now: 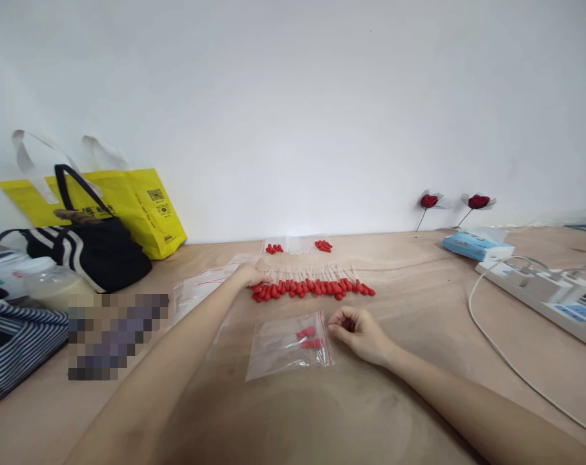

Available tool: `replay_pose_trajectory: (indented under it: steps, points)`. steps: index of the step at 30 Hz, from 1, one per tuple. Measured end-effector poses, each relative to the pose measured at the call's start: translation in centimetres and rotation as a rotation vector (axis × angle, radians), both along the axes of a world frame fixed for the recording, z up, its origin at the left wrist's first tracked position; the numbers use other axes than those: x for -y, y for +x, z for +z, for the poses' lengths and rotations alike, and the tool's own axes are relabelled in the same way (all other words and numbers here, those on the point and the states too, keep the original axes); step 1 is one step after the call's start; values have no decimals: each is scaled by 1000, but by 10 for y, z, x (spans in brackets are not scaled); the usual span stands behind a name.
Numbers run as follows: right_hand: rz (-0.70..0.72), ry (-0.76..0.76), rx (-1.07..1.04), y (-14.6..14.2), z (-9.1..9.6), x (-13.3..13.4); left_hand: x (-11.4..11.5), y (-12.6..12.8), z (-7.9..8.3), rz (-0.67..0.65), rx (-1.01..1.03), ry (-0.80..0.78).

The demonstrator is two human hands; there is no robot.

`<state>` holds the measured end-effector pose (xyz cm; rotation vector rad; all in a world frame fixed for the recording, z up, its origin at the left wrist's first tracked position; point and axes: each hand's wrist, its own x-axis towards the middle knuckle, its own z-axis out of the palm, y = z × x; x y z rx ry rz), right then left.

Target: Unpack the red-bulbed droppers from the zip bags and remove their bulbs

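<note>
A row of pale sticks with rounded red heads (309, 287) lies across the table, heads toward me. My left hand (252, 275) reaches to the row's left end and touches the sticks there; its fingertips are hard to make out. In front of the row lies a clear zip bag (273, 349) with a red seal line on its right side. A few red heads (312, 337) show inside it. My right hand (360, 334) rests on the table by the bag's sealed edge, fingers curled and thumb near the index finger. Whether anything is between them is hidden.
More clear bags (190, 290) lie left of the row. Against the wall is a bag with red-headed pieces (324, 246). Yellow (169, 219) and black bags (123, 252) stand left. Right are a tissue pack (477, 244), a power strip (559, 310) and a cable (496, 349).
</note>
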<state>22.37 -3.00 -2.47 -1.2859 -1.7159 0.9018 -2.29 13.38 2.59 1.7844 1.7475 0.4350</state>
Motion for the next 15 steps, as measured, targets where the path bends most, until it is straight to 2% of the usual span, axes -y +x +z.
replay_pose_trajectory:
  steps: [4,9,11,13,15]
  points:
    - [8,8,-10,-2,0,0,6,4,8,49,-193,84]
    - [27,16,36,-4,2,2,19,6,20,38,-302,188]
    - [49,35,62,-4,4,2,35,9,24,31,-315,264]
    - [88,57,87,-4,4,2,62,13,23,-6,-302,368]
    - [121,71,108,-4,4,1,96,17,16,-128,-261,440]
